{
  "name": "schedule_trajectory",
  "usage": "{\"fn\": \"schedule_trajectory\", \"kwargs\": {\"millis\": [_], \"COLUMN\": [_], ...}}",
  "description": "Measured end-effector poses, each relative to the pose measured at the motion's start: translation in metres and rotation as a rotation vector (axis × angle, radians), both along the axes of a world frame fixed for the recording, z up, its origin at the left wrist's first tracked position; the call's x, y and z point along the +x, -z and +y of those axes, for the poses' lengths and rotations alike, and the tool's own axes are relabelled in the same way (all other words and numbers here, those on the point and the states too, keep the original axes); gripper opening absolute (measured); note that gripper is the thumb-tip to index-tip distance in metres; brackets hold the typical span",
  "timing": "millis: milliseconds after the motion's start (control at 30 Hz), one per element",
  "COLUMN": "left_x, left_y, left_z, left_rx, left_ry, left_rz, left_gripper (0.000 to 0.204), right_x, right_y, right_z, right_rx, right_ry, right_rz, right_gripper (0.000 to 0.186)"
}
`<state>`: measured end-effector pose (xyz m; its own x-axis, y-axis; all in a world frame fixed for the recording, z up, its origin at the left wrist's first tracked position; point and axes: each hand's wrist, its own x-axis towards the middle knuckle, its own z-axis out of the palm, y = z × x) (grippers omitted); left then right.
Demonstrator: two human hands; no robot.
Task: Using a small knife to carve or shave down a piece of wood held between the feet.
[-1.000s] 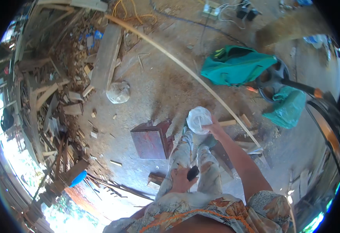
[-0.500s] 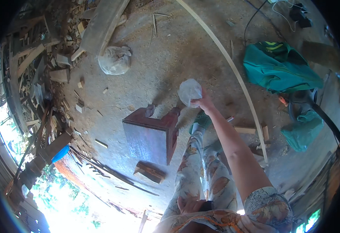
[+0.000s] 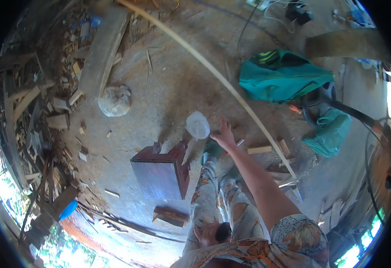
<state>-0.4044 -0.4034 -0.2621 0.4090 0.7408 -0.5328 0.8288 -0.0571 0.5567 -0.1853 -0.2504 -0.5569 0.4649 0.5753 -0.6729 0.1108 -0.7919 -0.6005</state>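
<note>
Hands numbered two: one right hand (image 3: 224,136), one left hand (image 3: 208,235) | there was one clear tub (image 3: 198,125) | there was one stool (image 3: 160,174) | large bags numbered three: one white bag (image 3: 114,101), one teal bag (image 3: 282,78), one green bag (image 3: 329,133) | there was one long strip (image 3: 213,71) | legs (image 3: 203,190) numbered two | scraps (image 3: 57,121) were too many to count

Dusty floor (image 3: 182,85), piled scrap wood (image 3: 27,98), bright daylight (image 3: 77,250)
</note>
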Motion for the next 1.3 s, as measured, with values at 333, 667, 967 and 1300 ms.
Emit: {"fn": "schedule_trajectory", "kwargs": {"millis": [333, 667, 967, 1300], "left_x": [0.001, 0.093, 0.11, 0.035], "left_y": [-0.02, -0.061, -0.087, -0.01], "left_z": [0.017, 0.028, 0.016, 0.107], "left_rx": [-0.32, -0.479, -0.88, -0.433], "left_ry": [-0.218, 0.309, 0.548, -0.287], "left_rz": [0.249, -0.069, -0.243, 0.275], "left_gripper": [0.056, 0.076, 0.059, 0.061], "right_x": [-0.028, -0.026, -0.027, -0.103], "right_y": [-0.19, -0.399, -0.391, -0.326], "right_z": [-0.211, -0.22, -0.276, -0.425], "right_rx": [-0.018, 0.299, 0.334, 0.258], "right_ry": [0.279, 0.402, 0.626, 0.195], "right_rz": [0.568, 0.504, 0.312, 0.685], "right_gripper": [0.046, 0.075, 0.066, 0.065]}}
